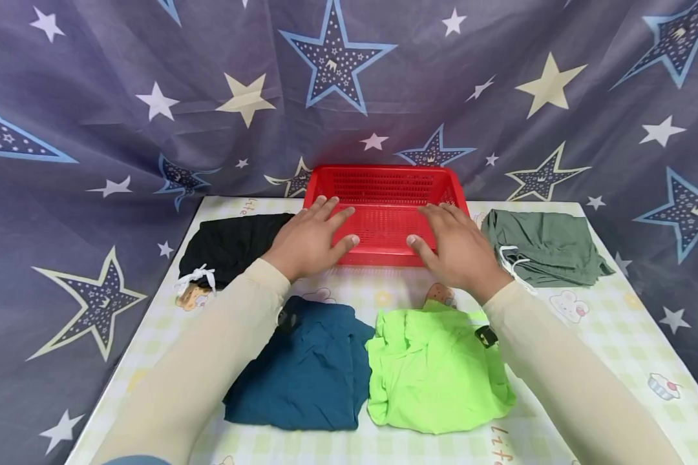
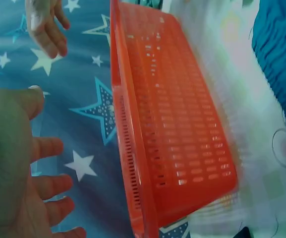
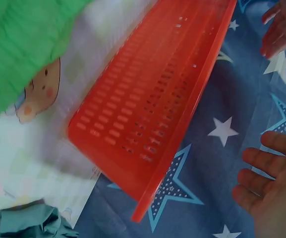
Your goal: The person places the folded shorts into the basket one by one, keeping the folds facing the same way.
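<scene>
Both hands hover over the red basket

The left hand (image 1: pixel 311 239) hangs above the left side of the basket (image 1: pixel 384 259) and the right hand (image 1: pixel 459 248) above its right side. Both are released — fingers loosely extended, thumbs angled inward toward each other. In the wrist views each hand shows apart from the red rim. Long cream sleeves (image 1: pixel 198 368) reach the wrists.

The basket stands upright in the middle of the far end of the table (image 1: pixel 616 349), near the starry backdrop (image 1: pixel 209 45), its mouth facing up and its slotted floor in sight.

Four folded cloths lie around it. To its left is the black cloth (image 1: pixel 232 242), with a white cord (image 1: pixel 198 278) at its near left corner; the left hand partly covers it in the head view. To the right is the grey-green cloth (image 1: pixel 547 248), also with a white cord. Nearer the person, between the forearms, the blue cloth (image 1: pixel 314 374) and the lime cloth (image 1: pixel 442 381) lie side by side — blue left, lime right — with their facing edges meeting partway along. A small dark tag (image 1: pixel 486 336) shows on the lime one, beside the right sleeve.
</scene>
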Demonstrator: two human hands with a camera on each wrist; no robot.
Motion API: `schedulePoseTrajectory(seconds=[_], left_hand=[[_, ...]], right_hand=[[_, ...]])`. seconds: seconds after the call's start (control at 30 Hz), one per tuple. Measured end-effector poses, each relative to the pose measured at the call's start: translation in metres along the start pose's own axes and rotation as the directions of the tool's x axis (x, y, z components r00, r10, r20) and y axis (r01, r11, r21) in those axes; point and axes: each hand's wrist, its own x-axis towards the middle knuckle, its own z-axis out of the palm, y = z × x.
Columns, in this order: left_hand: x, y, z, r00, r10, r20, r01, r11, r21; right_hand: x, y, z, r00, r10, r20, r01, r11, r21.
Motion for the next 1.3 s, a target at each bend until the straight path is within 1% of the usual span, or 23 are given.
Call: schedulePoseTrajectory(seconds=[0.1, 0.2, 0.33, 0.37, 0.43, 0.47, 0.57, 0.63, 0.7, 0.77, 0.87, 1.0, 1.1, 1.2, 1.3], left_hand=[[-0.007, 0.007, 0.003, 1.000, 0.013, -0.022, -0.014, 1.000, -0.004], [-0.017, 0.016, 0.008, 0.997, 0.032, -0.073, -0.033, 0.999, -0.016], [-0.033, 0.033, 0.020, 0.986, 0.046, -0.160, -0.060, 0.995, -0.081], [-0.038, 0.038, 0.024, 0.984, 0.046, -0.171, -0.065, 0.992, -0.110], [-0.046, 0.048, 0.032, 0.984, 0.046, -0.172, -0.076, 0.982, -0.170], [-0.049, 0.053, 0.036, 0.986, 0.046, -0.162, -0.078, 0.977, -0.199], [-0.058, 0.067, 0.046, 0.995, 0.024, -0.099, -0.053, 0.953, -0.299], [-0.062, 0.075, 0.052, 0.999, 0.002, -0.051, -0.020, 0.936, -0.352], [-0.065, 0.080, 0.058, 1.000, -0.019, 0.003, 0.018, 0.914, -0.405], [-0.068, 0.084, 0.064, 0.998, -0.035, 0.053, 0.055, 0.892, -0.449], [-0.072, 0.087, 0.071, 0.994, -0.037, 0.104, 0.084, 0.862, -0.500], [-0.077, 0.092, 0.077, 0.985, -0.031, 0.171, 0.121, 0.830, -0.545], [-0.079, 0.095, 0.079, 0.971, -0.027, 0.238, 0.158, 0.819, -0.552], [-0.081, 0.099, 0.081, 0.959, -0.017, 0.281, 0.172, 0.825, -0.538], [-0.083, 0.100, 0.084, 0.948, -0.011, 0.318, 0.184, 0.835, -0.519]], right_hand=[[-0.008, -0.005, 0.001, 0.999, -0.033, -0.028, 0.034, 0.999, 0.006], [-0.019, -0.008, 0.000, 0.996, -0.065, -0.062, 0.066, 0.998, 0.020], [-0.037, -0.008, 0.000, 0.990, -0.092, -0.107, 0.097, 0.995, 0.039], [-0.042, -0.007, 0.000, 0.989, -0.094, -0.117, 0.099, 0.994, 0.041], [-0.053, -0.005, 0.000, 0.987, -0.088, -0.131, 0.095, 0.995, 0.043], [-0.058, -0.003, 0.000, 0.987, -0.082, -0.138, 0.089, 0.995, 0.047], [-0.074, 0.003, 0.002, 0.985, -0.054, -0.161, 0.064, 0.996, 0.059], [-0.084, 0.007, 0.004, 0.984, -0.034, -0.174, 0.047, 0.996, 0.071], [-0.094, 0.010, 0.006, 0.983, -0.011, -0.183, 0.028, 0.996, 0.088], [-0.103, 0.013, 0.008, 0.983, 0.022, -0.180, -0.003, 0.995, 0.103], [-0.116, 0.015, 0.010, 0.983, 0.096, -0.155, -0.078, 0.990, 0.118], [-0.133, 0.018, 0.011, 0.972, 0.217, -0.091, -0.205, 0.971, 0.126], [-0.142, 0.020, 0.011, 0.954, 0.297, -0.030, -0.291, 0.948, 0.126], [-0.149, 0.023, 0.013, 0.936, 0.350, 0.030, -0.351, 0.927, 0.129], [-0.154, 0.026, 0.015, 0.919, 0.386, 0.084, -0.394, 0.908, 0.144]])
